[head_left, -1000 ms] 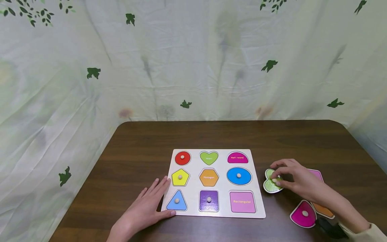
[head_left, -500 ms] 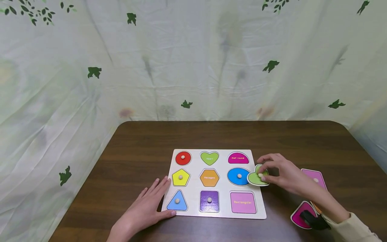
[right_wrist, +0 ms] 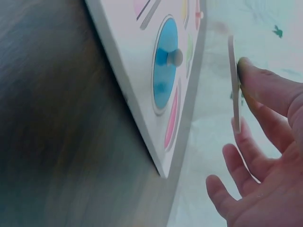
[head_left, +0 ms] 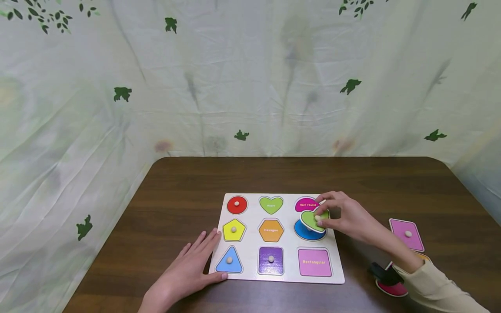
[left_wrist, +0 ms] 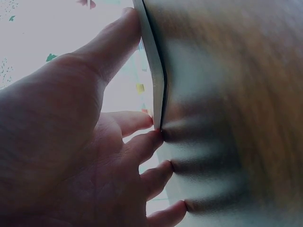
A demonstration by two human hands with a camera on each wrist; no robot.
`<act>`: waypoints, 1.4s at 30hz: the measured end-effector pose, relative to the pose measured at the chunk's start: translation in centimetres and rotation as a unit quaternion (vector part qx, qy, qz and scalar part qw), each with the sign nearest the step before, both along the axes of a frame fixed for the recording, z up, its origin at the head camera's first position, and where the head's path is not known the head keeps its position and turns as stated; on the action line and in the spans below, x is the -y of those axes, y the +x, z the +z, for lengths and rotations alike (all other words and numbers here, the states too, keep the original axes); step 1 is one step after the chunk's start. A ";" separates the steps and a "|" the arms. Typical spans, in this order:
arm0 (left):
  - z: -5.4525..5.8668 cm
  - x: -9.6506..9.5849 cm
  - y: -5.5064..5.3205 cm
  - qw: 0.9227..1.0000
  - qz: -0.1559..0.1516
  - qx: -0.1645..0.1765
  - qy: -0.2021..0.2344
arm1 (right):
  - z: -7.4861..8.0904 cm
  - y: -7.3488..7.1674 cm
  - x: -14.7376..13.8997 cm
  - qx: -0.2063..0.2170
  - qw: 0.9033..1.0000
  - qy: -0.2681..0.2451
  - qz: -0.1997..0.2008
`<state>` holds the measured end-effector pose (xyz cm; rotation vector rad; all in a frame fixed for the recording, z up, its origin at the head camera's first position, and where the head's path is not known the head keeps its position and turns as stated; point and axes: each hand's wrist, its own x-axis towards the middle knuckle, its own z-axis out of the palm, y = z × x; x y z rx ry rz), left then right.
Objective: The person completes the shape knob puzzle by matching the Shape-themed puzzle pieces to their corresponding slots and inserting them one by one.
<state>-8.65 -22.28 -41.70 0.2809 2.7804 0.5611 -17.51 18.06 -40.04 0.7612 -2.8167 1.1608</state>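
A white shape puzzle board (head_left: pixel 289 239) lies flat on the table. My right hand (head_left: pixel 344 217) pinches the knob of a green heart piece (head_left: pixel 309 219) above the board's right side, over the blue oval and near the half-round slot. In the right wrist view the heart piece (right_wrist: pixel 235 90) shows edge-on, raised off the board. My left hand (head_left: pixel 188 265) rests at the board's left edge with fingers spread, its thumb on the lower-left corner. The heart slot (head_left: pixel 271 204), hexagon slot (head_left: pixel 270 230) and rectangle slot (head_left: pixel 315 261) show their printed words, with no pieces in them.
Knobbed red circle (head_left: pixel 237 208), yellow pentagon (head_left: pixel 233 232), blue triangle (head_left: pixel 228 263), purple square (head_left: pixel 270 267) and blue oval (head_left: pixel 307 234) sit in the board. A pink rectangle piece (head_left: pixel 403 228) lies right of it; magenta (head_left: pixel 391 289) and orange (head_left: pixel 423 256) pieces are partly hidden by the right arm.
My right hand has lifted the green heart piece from the table right of the board and carried it left over the board. The left hand has stayed in place.
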 end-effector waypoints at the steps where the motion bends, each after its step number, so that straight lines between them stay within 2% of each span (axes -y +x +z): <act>1: 0.0 0.0 0.0 1.000 0.000 0.001 -0.001 | 0.0 -0.1 0.3 0.005 1.000 -0.001 -0.004; 7: 0.0 0.0 0.0 1.000 0.001 0.003 0.000 | -0.1 -0.9 1.6 0.027 0.999 -0.015 -0.017; 21: -0.1 0.1 0.1 1.000 0.003 0.004 0.003 | -0.9 -3.1 4.5 0.044 0.998 -0.043 -0.007; 27: -0.1 0.2 0.1 1.000 0.000 0.001 0.002 | -0.7 -3.7 5.8 0.058 0.997 -0.042 -0.017; 32: -0.1 0.1 0.0 1.000 0.002 0.003 0.001 | -0.8 -4.5 6.7 0.059 0.997 -0.041 -0.009; 37: 0.0 0.0 0.0 1.000 0.001 0.000 0.000 | -0.8 -5.4 7.7 0.080 0.996 -0.039 -0.013; 42: 0.0 0.1 0.0 1.000 0.000 -0.002 0.002 | -0.8 -6.1 8.6 0.076 0.997 -0.027 -0.011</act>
